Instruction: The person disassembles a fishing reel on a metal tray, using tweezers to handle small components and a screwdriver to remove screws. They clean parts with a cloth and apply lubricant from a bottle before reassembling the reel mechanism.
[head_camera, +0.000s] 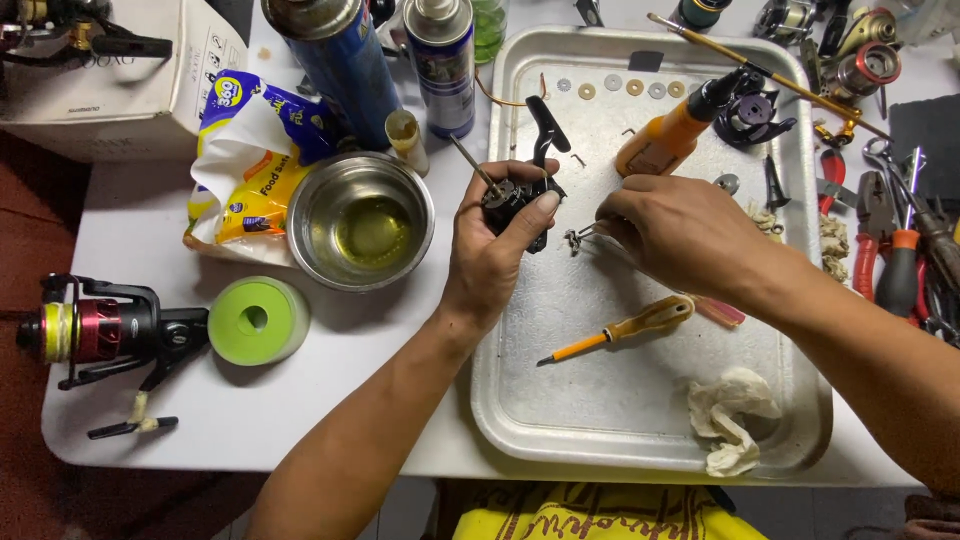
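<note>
My left hand (497, 245) grips a black fishing reel body (527, 195) over the left part of a metal tray (520, 400); a thin shaft and a black arm stick up from the body. My right hand (680, 230) pinches a small metal part (578, 238) just to the right of the reel body, the two nearly touching. An orange power screwdriver (670, 140) lies behind my right hand. An orange-handled screwdriver (625, 330) rests on the tray below my hands.
A steel bowl of yellowish oil (360, 220), two spray cans (440, 60), a green tape roll (258, 320) and a red-and-black spinning reel (110, 330) sit to the left. Pliers and tools (900, 240) crowd the right edge. Washers (620, 88) and a crumpled rag (730, 415) lie in the tray.
</note>
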